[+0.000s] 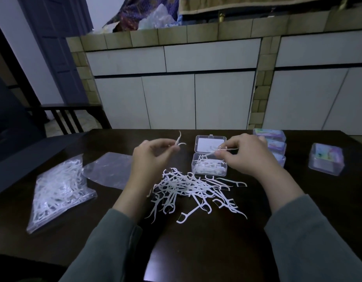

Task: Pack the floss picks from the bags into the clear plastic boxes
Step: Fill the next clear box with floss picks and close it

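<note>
A loose pile of white floss picks lies on the dark table in front of me. Behind it stands an open clear plastic box, partly filled with picks, its lid tipped back. My right hand pinches one floss pick just above the box. My left hand, left of the box, pinches a few floss picks held up in the air. A full clear bag of floss picks lies at the left, with an empty bag beside it.
Three closed boxes are lined up right of the open box, and another closed box stands further right. A dark chair is at the table's far left corner. White cabinets stand behind the table.
</note>
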The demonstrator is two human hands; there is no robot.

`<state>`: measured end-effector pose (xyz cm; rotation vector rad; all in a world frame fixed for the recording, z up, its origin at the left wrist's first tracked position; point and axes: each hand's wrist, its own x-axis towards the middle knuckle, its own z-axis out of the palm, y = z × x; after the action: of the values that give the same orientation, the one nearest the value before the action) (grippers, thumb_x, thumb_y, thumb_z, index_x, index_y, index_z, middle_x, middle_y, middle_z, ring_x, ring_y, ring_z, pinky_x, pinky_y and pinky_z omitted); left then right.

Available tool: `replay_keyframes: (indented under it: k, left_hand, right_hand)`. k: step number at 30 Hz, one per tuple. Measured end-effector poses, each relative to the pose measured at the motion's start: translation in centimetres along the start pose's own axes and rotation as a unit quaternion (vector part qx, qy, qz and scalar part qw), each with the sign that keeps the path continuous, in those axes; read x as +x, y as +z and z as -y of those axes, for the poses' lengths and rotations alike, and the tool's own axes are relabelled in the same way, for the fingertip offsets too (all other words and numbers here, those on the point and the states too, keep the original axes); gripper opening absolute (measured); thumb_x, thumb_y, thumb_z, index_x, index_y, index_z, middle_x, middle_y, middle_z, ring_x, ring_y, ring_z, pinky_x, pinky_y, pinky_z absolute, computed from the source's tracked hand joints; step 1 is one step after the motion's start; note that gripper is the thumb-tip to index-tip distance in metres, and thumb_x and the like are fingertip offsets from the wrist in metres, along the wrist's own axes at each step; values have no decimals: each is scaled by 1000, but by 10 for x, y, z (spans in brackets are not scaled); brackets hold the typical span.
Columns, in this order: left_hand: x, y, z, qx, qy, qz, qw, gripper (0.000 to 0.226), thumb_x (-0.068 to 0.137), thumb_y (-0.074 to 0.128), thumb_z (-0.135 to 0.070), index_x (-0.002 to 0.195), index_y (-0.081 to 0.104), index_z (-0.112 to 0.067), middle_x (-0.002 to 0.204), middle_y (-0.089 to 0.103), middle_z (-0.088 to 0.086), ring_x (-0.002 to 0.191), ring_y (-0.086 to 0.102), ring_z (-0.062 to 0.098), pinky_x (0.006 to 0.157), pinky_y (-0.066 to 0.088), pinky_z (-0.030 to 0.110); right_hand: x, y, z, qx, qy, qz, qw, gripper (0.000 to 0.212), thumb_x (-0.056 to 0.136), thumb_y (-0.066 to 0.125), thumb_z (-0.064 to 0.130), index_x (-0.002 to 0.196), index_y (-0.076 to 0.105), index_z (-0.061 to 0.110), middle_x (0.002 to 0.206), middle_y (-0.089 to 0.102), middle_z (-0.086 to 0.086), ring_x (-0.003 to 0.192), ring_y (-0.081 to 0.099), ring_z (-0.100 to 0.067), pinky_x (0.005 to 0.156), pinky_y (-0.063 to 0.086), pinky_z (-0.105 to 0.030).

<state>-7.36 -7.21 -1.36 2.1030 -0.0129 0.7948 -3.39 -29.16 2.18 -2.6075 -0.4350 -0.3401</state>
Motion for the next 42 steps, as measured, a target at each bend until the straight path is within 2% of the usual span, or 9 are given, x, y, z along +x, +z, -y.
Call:
replay_keyframes:
  k: [4,8,10,12,17,26,30,36,42]
  left_hand:
    - [15,21,-21,-131,-45,10,990,7,82,73,-21,89,75,-22,67,68,-7,52,55,-2,56,44,19]
    - [29,44,-33,-193,-78,10,978,13,84,72,-18,95,74,-11,71,69,0,49,52,-3,52,43,14]
    - [34,53,-33,-208,-87,0,974,16,85,71,-17,97,73,-7,73,70,-1,55,57,-3,55,46,13]
    - [38,59,-31,-225,-90,-8,970,16,85,71,-17,98,73,-7,75,71,-2,63,61,-2,62,50,13]
    - [39,66,-18,-233,-113,-22,966,16,86,70,-19,99,73,-11,78,71,-4,66,63,-3,63,51,13]
    - [32,70,-13,-219,-103,6,970,4,85,71,-23,88,72,-24,79,72,0,75,63,12,71,55,25]
    - [31,70,-14,-225,-99,1,969,5,84,72,-21,84,72,-26,77,71,2,68,59,7,64,52,22]
    - [28,74,-14,-227,-86,30,970,8,84,71,-16,84,72,-24,72,69,-10,62,60,-6,59,47,9]
    - [32,85,-17,-281,-118,27,952,7,82,73,-20,86,74,-26,81,74,-6,80,68,7,71,55,18]
  right_hand:
    - [0,-7,-11,-26,34,14,999,26,90,61,46,105,70,28,109,67,6,91,34,-12,99,25,-37]
    - [1,-5,-11,-15,49,-43,998,25,94,57,38,112,68,24,114,64,4,89,30,-10,99,28,-37]
    - [4,1,-10,-23,44,-91,995,25,94,56,38,109,69,24,113,66,5,91,41,-12,98,27,-37]
    - [6,5,-12,-39,44,-112,992,26,93,56,40,108,70,24,111,67,5,101,50,-16,95,25,-37]
    - [13,11,-22,-57,76,-97,991,27,94,54,42,112,69,28,114,66,5,108,47,-18,96,27,-38]
    - [31,54,-19,-123,6,2,992,27,94,54,46,114,68,35,120,57,4,112,45,-19,97,26,-44]
    - [37,59,-25,-109,-29,30,993,26,89,60,49,110,69,37,113,64,10,107,46,-16,94,25,-43]
    - [38,54,-41,-15,-46,23,999,39,82,60,63,113,66,40,102,65,16,108,50,-12,90,28,-39]
    - [30,46,-53,-66,5,78,995,82,63,53,86,133,50,43,137,47,6,128,37,-18,106,26,-47]
